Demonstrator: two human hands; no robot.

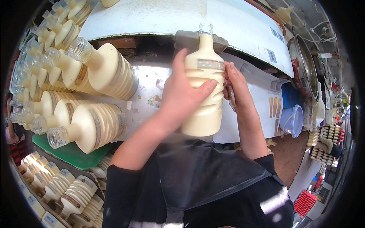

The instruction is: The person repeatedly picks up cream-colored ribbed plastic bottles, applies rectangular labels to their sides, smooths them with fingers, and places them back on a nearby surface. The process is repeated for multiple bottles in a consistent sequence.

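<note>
A cream-coated bottle [203, 114] with a clear neck, swirling ridges and a patterned brown-and-silver band stands in front of me, its neck pointing away. My left hand [184, 91] is wrapped round its left side, the thumb lying across the ridges. At the bottle's right side is my right hand [237, 83], fingers curled in and partly hidden behind the thumb side. A thin, curved brownish strip [231, 95] shows between those fingers; its full shape is hidden. Beyond the bottle, a grey block [186, 39] sits at the edge of the raised white board.
Many similar cream bottles [110, 72] crowd the left, some on a green tray [72, 150], with more in crates below. To the right, several brown strips [274, 107] lie on white paper [251, 117] beside a lilac bucket [292, 121]. A raised white board [152, 17] spans the back.
</note>
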